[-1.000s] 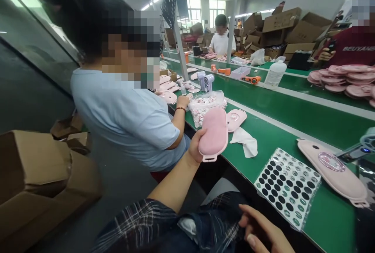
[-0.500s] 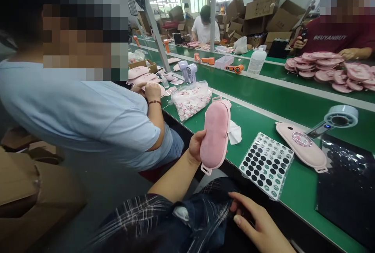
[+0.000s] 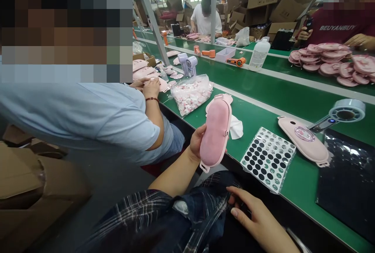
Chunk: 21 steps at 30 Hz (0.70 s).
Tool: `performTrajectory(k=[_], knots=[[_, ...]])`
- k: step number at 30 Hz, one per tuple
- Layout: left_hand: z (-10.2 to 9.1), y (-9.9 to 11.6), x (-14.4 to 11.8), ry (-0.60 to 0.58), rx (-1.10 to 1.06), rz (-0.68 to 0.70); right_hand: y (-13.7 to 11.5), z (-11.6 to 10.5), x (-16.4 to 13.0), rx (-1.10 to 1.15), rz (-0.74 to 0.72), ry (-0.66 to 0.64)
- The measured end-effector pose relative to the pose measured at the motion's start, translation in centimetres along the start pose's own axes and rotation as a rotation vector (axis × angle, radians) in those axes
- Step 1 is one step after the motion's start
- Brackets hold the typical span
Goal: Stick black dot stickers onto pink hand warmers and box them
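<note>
My left hand (image 3: 197, 143) is closed around a pink eye mask (image 3: 215, 132), held upright above the table's near edge. Its plush side faces me, with strap loops at both ends and a small socket on the right edge. Beyond its top, another pink piece (image 3: 227, 98) is partly hidden. My right hand (image 3: 249, 210) hovers near my lap, loosely curled with thumb and fingers apart, and nothing shows in it. Between the hands and the bench lies a sheet of round black stickers (image 3: 268, 159). A second pink mask (image 3: 304, 138) with a clear oval window lies past it.
A light-blue handheld fan (image 3: 345, 110) and a black bag (image 3: 348, 190) lie at the right. White tissue (image 3: 236, 127) and a bag of small printed pieces (image 3: 191, 95) are on the green bench (image 3: 263, 100). A co-worker (image 3: 117, 116) sits close on the left; pink masks (image 3: 328, 61) are piled across.
The view has shifted slightly. My left hand still holds the mask, now tilted a little more to the right at its top. My right hand has barely moved.
</note>
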<state>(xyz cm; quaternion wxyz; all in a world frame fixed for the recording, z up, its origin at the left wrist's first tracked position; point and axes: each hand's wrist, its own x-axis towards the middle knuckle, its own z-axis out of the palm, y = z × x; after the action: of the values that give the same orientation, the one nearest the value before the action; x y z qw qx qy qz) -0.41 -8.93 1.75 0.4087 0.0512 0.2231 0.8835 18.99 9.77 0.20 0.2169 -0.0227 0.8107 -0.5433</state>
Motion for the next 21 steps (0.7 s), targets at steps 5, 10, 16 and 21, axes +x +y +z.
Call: performTrajectory(k=[5,10,16,21], knots=[[-0.3,-0.2,0.3,0.02,-0.11,0.089,0.7,0.0,-0.3,-0.006,0.004,0.018],[-0.7,0.8,1.1,0.107,-0.338,0.175,2.9,-0.1,0.0,-0.016,-0.069,-0.02],[-1.8,3.6,1.4,0.11,-0.468,0.274,3.3,-0.1,0.9,-0.053,-0.122,-0.059],[-2.6,4.5,1.8,0.089,-0.511,0.296,2.8,-0.1,1.3,-0.083,-0.116,-0.058]])
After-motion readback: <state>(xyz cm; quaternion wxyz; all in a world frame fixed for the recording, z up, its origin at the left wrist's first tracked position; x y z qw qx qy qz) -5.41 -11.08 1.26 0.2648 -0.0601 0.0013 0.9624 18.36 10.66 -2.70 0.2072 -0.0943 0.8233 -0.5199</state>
